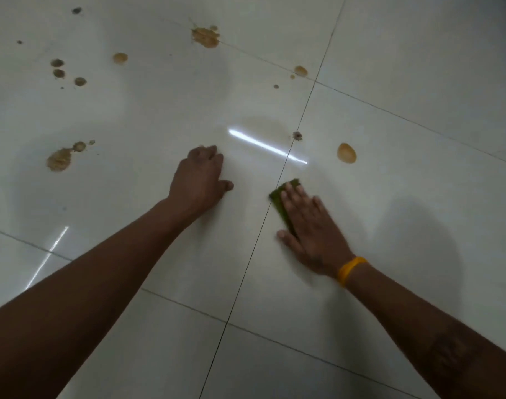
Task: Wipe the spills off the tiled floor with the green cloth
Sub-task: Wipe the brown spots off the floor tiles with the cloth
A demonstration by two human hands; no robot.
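floor: pale glossy tiled floor [389, 82] w/ thin dark grout lines; could be slick where wet, so L palm may slip & the lean may tip.
spills: lots of brown blotchy spills, mostly far L & up top; biggest rough blotch [205, 37] on far grout line, another big patch [59, 159] at L; could smear into streaks if cloth is full or dragged fast.
near spot: round tan spot [346, 153] a bit ahead of cloth, apart from it; easy to miss, as is small dark speck [297, 135] on grout line.
left hand [198, 180]: fingers curled under, holds nothing, rests on tile as a prop.
right hand [309, 226]: fingers flat & spread wide, pressing down on cloth, not gripping; yellow wrist band [350, 269].
cloth: small folded green cloth [283, 201] under R fingers, just R of the long grout line; could slide out from a flat palm on a hard push.
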